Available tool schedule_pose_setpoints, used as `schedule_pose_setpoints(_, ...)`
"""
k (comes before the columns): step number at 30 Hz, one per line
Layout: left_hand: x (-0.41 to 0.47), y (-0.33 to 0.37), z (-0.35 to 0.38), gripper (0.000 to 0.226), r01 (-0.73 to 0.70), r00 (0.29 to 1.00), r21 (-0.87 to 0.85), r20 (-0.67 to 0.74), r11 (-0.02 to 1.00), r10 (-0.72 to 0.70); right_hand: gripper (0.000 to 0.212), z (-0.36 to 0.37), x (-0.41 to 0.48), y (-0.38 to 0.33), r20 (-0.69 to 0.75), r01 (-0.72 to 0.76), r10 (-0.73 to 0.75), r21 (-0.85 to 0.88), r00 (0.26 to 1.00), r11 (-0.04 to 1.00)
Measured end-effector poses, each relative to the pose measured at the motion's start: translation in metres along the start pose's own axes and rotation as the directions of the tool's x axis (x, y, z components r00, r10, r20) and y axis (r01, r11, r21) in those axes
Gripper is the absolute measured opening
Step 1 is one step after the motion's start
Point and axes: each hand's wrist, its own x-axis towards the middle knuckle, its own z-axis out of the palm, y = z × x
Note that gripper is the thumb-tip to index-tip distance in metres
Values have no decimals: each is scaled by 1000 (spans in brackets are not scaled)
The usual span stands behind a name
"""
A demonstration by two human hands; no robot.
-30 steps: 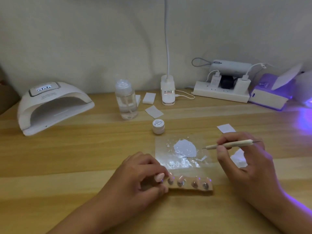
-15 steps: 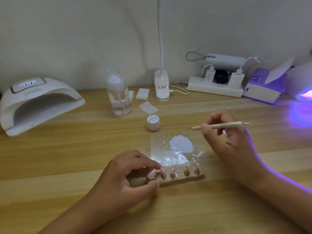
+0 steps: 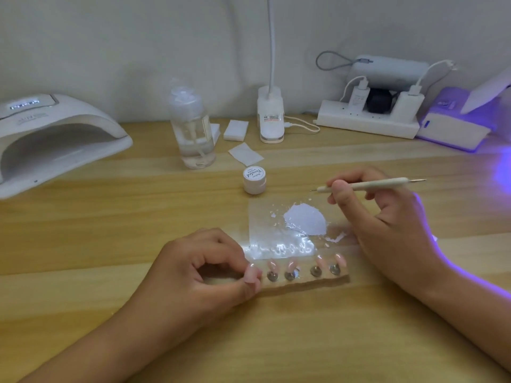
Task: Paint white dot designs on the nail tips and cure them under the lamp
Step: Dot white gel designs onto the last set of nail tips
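While the left hand (image 3: 210, 272) pinches the left end of the strip (image 3: 304, 283) that carries the pink tips (image 3: 291, 264) on the worktop (image 3: 110, 217), the right hand (image 3: 387, 225) pinches the dotting tool (image 3: 365, 184), its point aimed left, near the white paint (image 3: 305, 219) spread on clear film. I make out no white dots on the tips, so painting seems barely begun, if at all. Curing is left too: the strip lies well apart from the lamp (image 3: 55, 134).

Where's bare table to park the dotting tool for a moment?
Bare wood: between the curing lamp and the left hand, and along the near edge below the nail strip. Crowded: the back row from pump bottle to power strip, and around the palette sheet.
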Motion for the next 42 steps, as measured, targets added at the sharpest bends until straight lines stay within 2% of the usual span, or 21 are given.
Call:
schedule_pose_setpoints(3, -1, 4, 0, 18, 21, 1000, 21, 5, 1000, -21, 11, 0, 0, 0, 0, 8, -8, 7, 1000, 1000)
schedule_pose_setpoints(6, -1, 12, 0, 35, -19, 1000, 218, 12, 976, 17, 12, -1, 0, -1, 1, 4, -4, 16, 1000, 1000)
schedule_pose_setpoints(9, 1, 29, 9, 47, -179, 982, 481, 33, 858, 186, 12, -2, 0, -2, 0, -17, 17, 18, 1000, 1000)
schedule_pose_setpoints(11, 8, 43, 21, 44, -273, 956, 612, 85, 742, 281, 12, -2, 0, -3, -1, -6, 6, -1, 1000, 1000)
schedule_pose_setpoints(13, 16, 54, 36, 36, -313, 941, 683, 131, 660, 311, 12, -2, 0, -5, -2, 11, -12, -20, 1000, 1000)
schedule_pose_setpoints(17, 27, 65, 57, 18, -275, 957, 657, 122, 702, 261, 11, -3, -1, -7, 7, 3, -2, -22, 1000, 1000)
schedule_pose_setpoints(22, 30, 63, 63, 17, -220, 975, 630, 110, 744, 195, 12, -5, 0, -8, 18, -20, 20, -30, 1000, 999)
schedule_pose_setpoints(26, 28, 63, 66, 10, -294, 951, 677, 137, 674, 276, 14, -5, 1, -8, 33, -22, 23, -26, 999, 999)
schedule_pose_setpoints(29, 26, 63, 70, 15, -360, 911, 713, 131, 601, 390, 14, -4, 1, -8, 32, -18, 19, -29, 999, 999)
schedule_pose_setpoints(31, 21, 62, 69, 14, -410, 868, 688, 91, 599, 489, 11, -5, 1, -7, 25, -19, 19, -16, 1000, 1000)
schedule_pose_setpoints(33, 19, 61, 62, 9, -445, 821, 593, -30, 671, 570, 12, -5, 1, -7, 19, -21, 21, 6, 1000, 1000)
schedule_pose_setpoints(35, 16, 59, 49, 6, -436, 804, 477, -174, 763, 568, 15, -5, 1, -7, 14, -34, 34, 8, 999, 999)
schedule_pose_setpoints(37, 12, 54, 35, 6, -337, 854, 341, -282, 877, 438, 16, -4, 1, -7, 39, -59, 60, -12, 997, 998)
schedule_pose_setpoints(39, 9, 46, 23, 11, -186, 910, 167, -343, 968, 233, 19, -2, 1, -7, 98, -66, 67, -15, 993, 998)
schedule_pose_setpoints(42, 11, 30, 12, 10, -69, 934, -77, -355, 995, 37, 22, 0, 0, -8, 175, -58, 54, 21, 983, 998)
